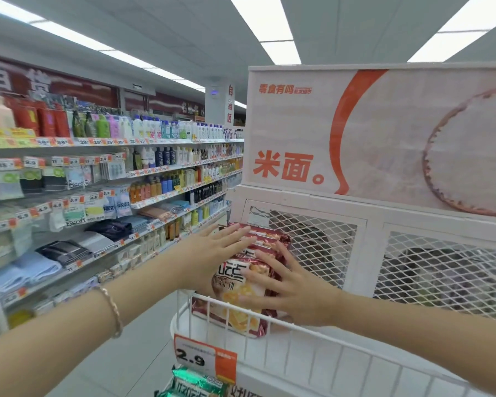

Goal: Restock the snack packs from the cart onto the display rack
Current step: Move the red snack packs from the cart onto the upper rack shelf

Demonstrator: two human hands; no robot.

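Several red snack packs [241, 270] stand on edge at the left end of the white wire display rack [298, 330]. My left hand [212, 247] lies flat against the left side of the stack, fingers straight and reaching over the top pack. My right hand [289, 287] presses on the front pack from the right with fingers spread. Another red pack [232, 319] lies low behind the rack's wire rim. The cart is out of view.
A white mesh panel [312, 245] and a sign board [384, 133] rise behind the rack. A 2.9 price tag [204, 359] hangs on the rim, with green packs [195, 382] below it. Long toiletry shelves [98, 181] line the aisle on the left.
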